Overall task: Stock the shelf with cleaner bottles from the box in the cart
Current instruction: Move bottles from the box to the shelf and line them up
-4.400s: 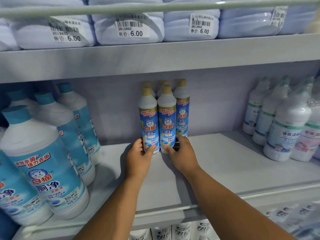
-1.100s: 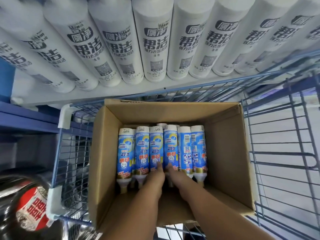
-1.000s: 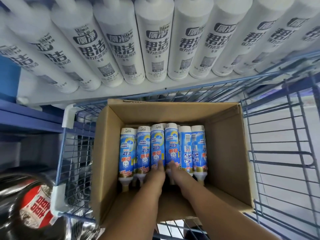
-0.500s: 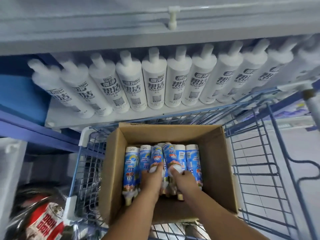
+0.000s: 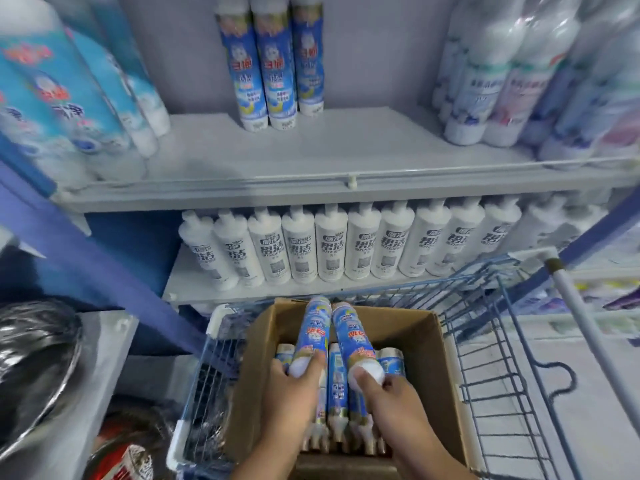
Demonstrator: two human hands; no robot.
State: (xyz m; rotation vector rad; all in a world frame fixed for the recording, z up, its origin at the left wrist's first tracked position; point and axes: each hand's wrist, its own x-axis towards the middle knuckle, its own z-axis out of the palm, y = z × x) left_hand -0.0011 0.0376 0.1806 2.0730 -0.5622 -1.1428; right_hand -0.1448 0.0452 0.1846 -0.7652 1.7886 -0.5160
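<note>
An open cardboard box [image 5: 438,344] sits in a blue wire cart [image 5: 491,362] and holds several blue-labelled cleaner bottles lying flat. My left hand [image 5: 294,389] grips one cleaner bottle [image 5: 311,332] by its white shoulder, raised above the box. My right hand [image 5: 391,396] grips a second cleaner bottle [image 5: 349,336] the same way, beside the first. On the grey shelf [image 5: 346,150] above, three matching bottles [image 5: 273,64] stand upright near the back wall.
Large blue-and-white bottles [image 5: 62,91] crowd the shelf's left end, pale bottles [image 5: 502,74] its right end. A row of white bottles [image 5: 332,247] fills the lower shelf behind the cart. A shiny dark bag [image 5: 34,368] lies at the left.
Both hands left the shelf, reached into the box, and each took a bottle and lifted it. The view has tilted up from the box to the shelf.
</note>
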